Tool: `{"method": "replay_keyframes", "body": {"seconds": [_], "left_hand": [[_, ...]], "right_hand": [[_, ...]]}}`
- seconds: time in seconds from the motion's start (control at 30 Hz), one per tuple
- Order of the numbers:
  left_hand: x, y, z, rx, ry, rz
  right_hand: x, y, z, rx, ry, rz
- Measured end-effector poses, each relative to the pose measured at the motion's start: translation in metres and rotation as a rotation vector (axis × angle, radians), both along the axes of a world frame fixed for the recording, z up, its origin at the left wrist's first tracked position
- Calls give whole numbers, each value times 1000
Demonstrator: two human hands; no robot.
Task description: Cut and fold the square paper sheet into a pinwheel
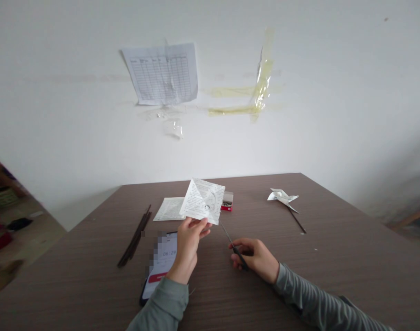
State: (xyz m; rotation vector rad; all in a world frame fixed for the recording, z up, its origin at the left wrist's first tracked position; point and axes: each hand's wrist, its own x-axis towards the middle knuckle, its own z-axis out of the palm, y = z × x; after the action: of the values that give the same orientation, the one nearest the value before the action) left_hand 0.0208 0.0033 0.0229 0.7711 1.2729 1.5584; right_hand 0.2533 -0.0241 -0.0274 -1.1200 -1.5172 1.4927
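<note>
My left hand [189, 246] pinches the lower edge of a square printed paper [203, 200] with crease lines, held up above the table. To its right, my right hand [256, 258] is closed round the dark handle of a thin metal tool [234, 248], which looks like scissors. The tool's tip points up at the paper's lower right corner; whether they touch is unclear. Behind the held paper lies another printed sheet [168, 209]. A small red box [227, 208] with small metal items, partly hidden by the held paper, sits beyond it.
Several dark sticks [135, 239] lie at the left of the brown table [320, 285]. A phone [159, 266] lies beside my left wrist. A white paper pinwheel [282, 197] on a dark stick [297, 220] rests at the right. A wall with a taped sheet [163, 76] stands behind.
</note>
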Motion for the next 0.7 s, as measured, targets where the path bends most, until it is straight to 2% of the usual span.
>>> {"method": "replay_keyframes", "body": {"seconds": [0.37, 0.7], "left_hand": [[3, -2, 4, -2, -43, 9], [0, 0, -1, 1, -8, 0]], "right_hand": [[-1, -2, 4, 0, 12, 25], [-2, -2, 2, 5, 2, 18]]}}
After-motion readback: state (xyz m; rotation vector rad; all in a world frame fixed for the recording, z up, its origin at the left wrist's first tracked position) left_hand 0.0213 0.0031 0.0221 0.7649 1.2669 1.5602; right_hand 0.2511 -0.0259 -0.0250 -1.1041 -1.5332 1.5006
